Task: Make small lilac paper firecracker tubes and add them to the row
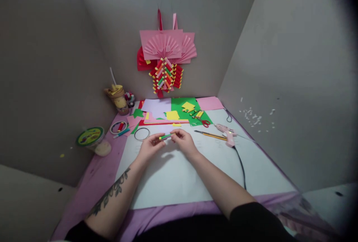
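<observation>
Between my two hands, above the white sheet [156,175], is a small green paper roll [165,137] with a yellow band at its left end. My left hand [151,144] pinches the yellow end between thumb and fingers. The fingers of my right hand [182,140] close on the other end, which they partly hide. Just left of my left hand lies a thin ring [142,134]. Beyond the hands are a yellow paper square [172,115] and several finished rolls [199,114] on green paper [179,104].
A pink glue gun [229,134] with a black cord lies at right, beside pencil-like tools [211,135] and red scissors [206,123]. Cups [96,141] and a tape roll [118,127] stand at left. Pink fan decorations [163,44] hang on the grey back wall [218,22].
</observation>
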Demonstrator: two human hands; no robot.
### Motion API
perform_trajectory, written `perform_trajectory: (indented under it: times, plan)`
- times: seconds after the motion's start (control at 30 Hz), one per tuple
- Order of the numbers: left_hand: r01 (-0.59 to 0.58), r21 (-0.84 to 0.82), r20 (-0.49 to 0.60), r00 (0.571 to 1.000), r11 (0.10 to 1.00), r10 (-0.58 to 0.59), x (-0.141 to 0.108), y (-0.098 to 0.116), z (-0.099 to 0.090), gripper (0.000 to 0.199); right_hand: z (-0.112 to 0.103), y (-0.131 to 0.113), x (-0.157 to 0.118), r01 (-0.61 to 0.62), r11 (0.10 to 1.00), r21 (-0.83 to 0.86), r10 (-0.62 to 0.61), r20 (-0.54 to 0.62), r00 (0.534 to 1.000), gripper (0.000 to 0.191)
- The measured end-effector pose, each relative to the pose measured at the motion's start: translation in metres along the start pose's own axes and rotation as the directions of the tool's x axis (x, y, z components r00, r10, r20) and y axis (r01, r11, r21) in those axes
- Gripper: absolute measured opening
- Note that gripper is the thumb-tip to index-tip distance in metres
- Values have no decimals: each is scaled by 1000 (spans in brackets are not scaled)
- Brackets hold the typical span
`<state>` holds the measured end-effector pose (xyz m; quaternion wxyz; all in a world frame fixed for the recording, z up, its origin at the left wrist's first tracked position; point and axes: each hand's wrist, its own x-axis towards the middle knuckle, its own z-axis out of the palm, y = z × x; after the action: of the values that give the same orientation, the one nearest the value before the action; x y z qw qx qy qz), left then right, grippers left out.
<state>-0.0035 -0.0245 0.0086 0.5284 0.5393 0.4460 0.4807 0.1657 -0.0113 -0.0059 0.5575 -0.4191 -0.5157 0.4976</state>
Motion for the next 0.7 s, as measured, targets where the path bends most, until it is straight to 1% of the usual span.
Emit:
perform_trajectory:
  times: [0.07,0.2,0.33,0.47,0.7]
  plan:
    - [-22,85,-34,999,996,25,-1,1,0,40,1,-2,-2,-22,999,29,21,5,1000,22]
    - [-18,126,-78,997,992,28,0,-2,0,38,4,-5,-5,-27,998,65,27,2,1000,22]
    - [-6,125,-84,996,992,16,2,-6,-1,38,6,-4,-7,-21,996,86,21,-2,1000,21]
    - [4,106,-91,996,994,5,1,-4,0,36,6,-2,-8,-20,997,74,20,0,1000,21]
    - [0,119,-138,990,993,16,1,-4,5,34,6,3,-10,-15,999,42,15,9,1000,17]
